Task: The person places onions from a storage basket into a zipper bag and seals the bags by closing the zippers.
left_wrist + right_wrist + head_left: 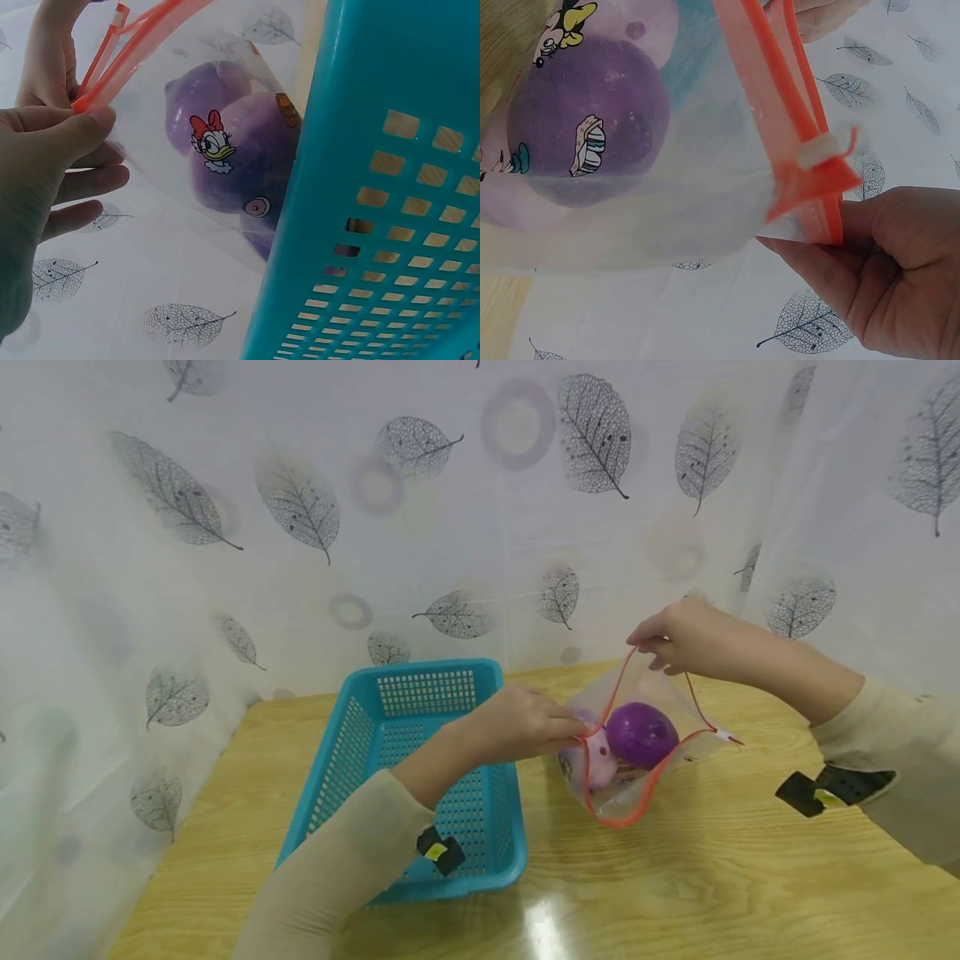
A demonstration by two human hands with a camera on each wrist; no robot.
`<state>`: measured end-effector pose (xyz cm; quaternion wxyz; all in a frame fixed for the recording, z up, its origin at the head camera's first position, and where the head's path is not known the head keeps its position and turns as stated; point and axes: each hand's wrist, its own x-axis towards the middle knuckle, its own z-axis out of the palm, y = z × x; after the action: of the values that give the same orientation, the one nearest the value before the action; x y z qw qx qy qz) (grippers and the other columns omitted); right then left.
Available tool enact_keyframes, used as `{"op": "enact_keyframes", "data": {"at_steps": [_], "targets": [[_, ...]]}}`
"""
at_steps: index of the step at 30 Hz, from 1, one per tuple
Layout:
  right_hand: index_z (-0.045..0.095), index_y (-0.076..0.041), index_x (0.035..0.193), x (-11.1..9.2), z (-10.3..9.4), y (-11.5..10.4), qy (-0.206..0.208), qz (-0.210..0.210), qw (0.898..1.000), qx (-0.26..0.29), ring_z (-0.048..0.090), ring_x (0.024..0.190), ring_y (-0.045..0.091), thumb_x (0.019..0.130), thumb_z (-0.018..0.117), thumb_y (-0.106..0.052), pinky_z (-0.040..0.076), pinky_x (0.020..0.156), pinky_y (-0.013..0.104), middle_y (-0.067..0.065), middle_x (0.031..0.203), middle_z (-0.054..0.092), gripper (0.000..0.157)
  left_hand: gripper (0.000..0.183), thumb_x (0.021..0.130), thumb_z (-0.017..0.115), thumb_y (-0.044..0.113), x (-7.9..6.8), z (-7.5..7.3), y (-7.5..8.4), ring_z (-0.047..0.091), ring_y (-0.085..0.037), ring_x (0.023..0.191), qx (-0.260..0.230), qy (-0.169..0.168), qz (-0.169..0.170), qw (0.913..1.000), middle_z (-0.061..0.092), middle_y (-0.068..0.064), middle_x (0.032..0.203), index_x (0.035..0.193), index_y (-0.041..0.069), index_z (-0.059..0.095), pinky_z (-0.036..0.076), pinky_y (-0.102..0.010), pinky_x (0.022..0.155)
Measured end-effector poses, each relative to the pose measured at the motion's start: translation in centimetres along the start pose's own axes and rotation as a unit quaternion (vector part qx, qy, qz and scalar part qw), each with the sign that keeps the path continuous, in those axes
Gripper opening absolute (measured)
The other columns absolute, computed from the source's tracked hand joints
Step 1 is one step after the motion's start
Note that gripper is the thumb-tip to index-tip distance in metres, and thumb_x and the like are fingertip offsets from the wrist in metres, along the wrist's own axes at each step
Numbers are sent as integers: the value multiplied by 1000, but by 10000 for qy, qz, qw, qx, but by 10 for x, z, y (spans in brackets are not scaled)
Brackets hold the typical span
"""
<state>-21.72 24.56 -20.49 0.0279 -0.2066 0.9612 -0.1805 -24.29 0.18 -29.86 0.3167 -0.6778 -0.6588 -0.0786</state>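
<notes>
A clear zip bag with an orange-red zip edge stands with its mouth spread wide on the table. Inside it lie a dark purple ball and paler purple, round things. Cartoon figures are printed on the bag's film, among them a duck with a red bow. My left hand pinches the zip edge on the left side, thumb against fingers. My right hand pinches the far edge and holds it up. A white slider sits at one end of the zip.
A blue-green plastic basket with perforated walls stands left of the bag, under my left forearm. Both rest on a wood-grain table. Behind hangs a whitish sheet printed with leaves.
</notes>
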Motion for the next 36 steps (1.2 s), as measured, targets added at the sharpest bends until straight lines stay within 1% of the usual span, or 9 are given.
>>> {"op": "enact_keyframes", "data": {"at_steps": [7,11,14,18,21,27,31,34,36], "targets": [[63,10,112,0,0,0,44,-63,10000,-31,71,75,27,92,52,3,57,58,27,30,104,65,24,7,87,68,23,-1,4,0,53,-6,50,-128,189,15,9997,73,8,90,89,20,74,41,-17,47],[63,10,112,-2,0,2,87,-113,9999,-54,71,73,27,92,53,3,57,56,27,29,103,65,24,5,85,69,17,-4,4,0,62,-9,60,-479,285,-364,9978,73,6,86,89,14,72,50,-18,57],[64,8,113,-4,0,3,108,-128,9998,-108,71,73,26,92,54,1,57,56,27,28,102,66,24,5,85,70,13,-6,4,1,65,-8,67,-854,333,-737,9931,71,3,81,89,10,70,51,-16,64],[62,7,116,-8,-1,6,108,-34,9997,-209,71,73,25,92,55,-1,57,59,31,25,99,68,27,4,86,67,9,-9,4,0,53,-4,57,-1151,349,-1107,9865,68,2,76,89,7,67,41,-10,55],[59,6,121,-12,-4,8,46,88,9996,-265,70,72,24,92,55,-4,58,62,35,23,99,68,31,4,87,65,8,-9,3,-1,45,-4,53,-1281,405,-1276,9827,67,1,73,89,5,65,35,-10,51],[52,7,128,-21,-6,14,-170,163,9996,-163,70,77,25,95,56,-14,57,70,43,22,102,68,40,3,85,65,4,-10,0,-3,45,-5,52,-1429,716,-1464,9762,67,-3,73,86,1,63,37,-10,50],[52,4,130,-30,-12,18,-40,203,9995,-217,69,86,26,95,57,-22,54,77,47,17,104,69,44,4,86,63,1,-12,-3,-6,52,-6,55,-1956,924,-1737,9607,70,-6,75,84,-1,61,39,-11,50],[52,-1,132,-40,-17,23,155,319,9992,-197,67,93,28,95,57,-30,51,81,52,15,108,68,47,4,88,60,-1,-14,-4,-9,57,-7,59,-2454,1013,-2017,9428,71,-9,77,84,-2,60,39,-13,49],[51,-5,135,-48,-19,28,267,455,9986,-42,65,99,32,95,55,-32,50,82,55,17,116,65,49,6,89,58,-1,-16,-4,-10,62,-10,62,-2769,1045,-2282,9275,71,-10,77,83,-2,60,42,-14,50]]}}
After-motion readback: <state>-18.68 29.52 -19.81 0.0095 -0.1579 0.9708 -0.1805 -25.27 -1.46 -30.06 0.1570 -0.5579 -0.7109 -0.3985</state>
